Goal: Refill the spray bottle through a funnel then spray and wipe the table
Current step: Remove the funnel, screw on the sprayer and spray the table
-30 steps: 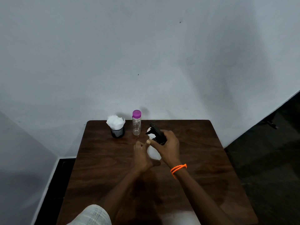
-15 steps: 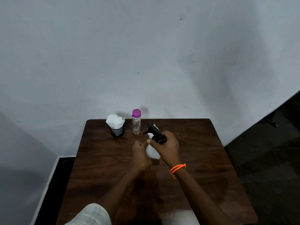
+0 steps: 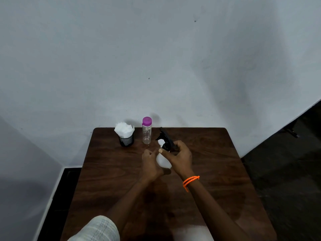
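A white spray bottle (image 3: 162, 160) with a black trigger head (image 3: 165, 139) stands at the middle of the dark wooden table (image 3: 217, 162). My left hand (image 3: 150, 164) grips the white body from the left. My right hand (image 3: 179, 156) curls round the black head at the bottle's neck. A clear bottle with a purple cap (image 3: 147, 130) stands upright behind, near the table's far edge. No funnel shows in the view.
A black mesh cup stuffed with white tissues (image 3: 125, 134) stands at the far left of the table, beside the clear bottle. A pale wall rises just behind the table. Dark floor lies to the right and left.
The black trigger head has turned a little under my right hand, its nozzle swinging further back. My left hand keeps its grip on the white body.
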A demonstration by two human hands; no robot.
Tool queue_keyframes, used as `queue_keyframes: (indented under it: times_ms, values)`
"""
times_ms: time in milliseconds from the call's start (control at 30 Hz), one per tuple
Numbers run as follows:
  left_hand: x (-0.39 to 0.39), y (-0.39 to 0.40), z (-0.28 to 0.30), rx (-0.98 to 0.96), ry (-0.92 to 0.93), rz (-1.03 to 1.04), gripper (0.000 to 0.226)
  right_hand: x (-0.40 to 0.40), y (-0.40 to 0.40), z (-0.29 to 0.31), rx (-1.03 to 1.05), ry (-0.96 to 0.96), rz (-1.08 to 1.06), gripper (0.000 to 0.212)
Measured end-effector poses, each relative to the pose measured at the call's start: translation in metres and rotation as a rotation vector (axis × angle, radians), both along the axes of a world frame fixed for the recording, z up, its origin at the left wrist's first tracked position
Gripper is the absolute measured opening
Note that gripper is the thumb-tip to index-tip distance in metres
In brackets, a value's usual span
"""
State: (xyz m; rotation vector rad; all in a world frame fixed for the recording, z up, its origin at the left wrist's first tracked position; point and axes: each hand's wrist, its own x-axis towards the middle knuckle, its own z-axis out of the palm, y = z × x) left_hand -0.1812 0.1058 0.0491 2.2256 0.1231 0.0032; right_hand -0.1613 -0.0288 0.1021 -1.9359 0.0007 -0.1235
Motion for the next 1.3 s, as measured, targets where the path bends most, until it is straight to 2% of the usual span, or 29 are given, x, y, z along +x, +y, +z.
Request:
queue_keyframes:
  times_ms: [267,500,633,767,833,967,1067,1233,1300]
  values:
    - [-0.003,-0.003,0.008,-0.009,0.021,0.010,0.098,0.000,0.001,-0.004,0.097,0.028,0.040,0.045]
    - [-0.002,-0.003,0.012,-0.001,0.016,-0.016,0.091,0.002,-0.001,-0.001,0.113,0.062,-0.005,0.026]
    - [-0.004,-0.006,0.012,0.014,0.008,-0.027,0.088,0.003,0.004,-0.001,0.099,0.042,-0.064,0.050]
    - [-0.003,-0.007,0.007,0.002,0.030,-0.021,0.082,0.003,0.002,-0.005,0.106,0.072,0.010,0.039]
    - [-0.003,-0.006,0.007,-0.014,0.015,-0.003,0.084,0.002,-0.001,-0.007,0.141,0.102,0.066,0.050]
    - [-0.001,-0.004,0.012,0.005,0.009,-0.028,0.092,0.002,-0.004,-0.008,0.177,0.151,0.082,0.032]
    - [-0.001,-0.003,0.013,0.013,0.023,-0.025,0.088,0.003,-0.002,-0.004,0.159,0.132,0.047,0.022]
    - [-0.004,-0.005,0.012,0.030,0.063,-0.048,0.082,0.005,0.000,-0.005,0.117,0.114,-0.010,0.054]
    - [-0.005,-0.006,0.012,0.024,0.058,-0.047,0.084,0.005,-0.002,-0.005,0.112,0.126,0.010,0.054]
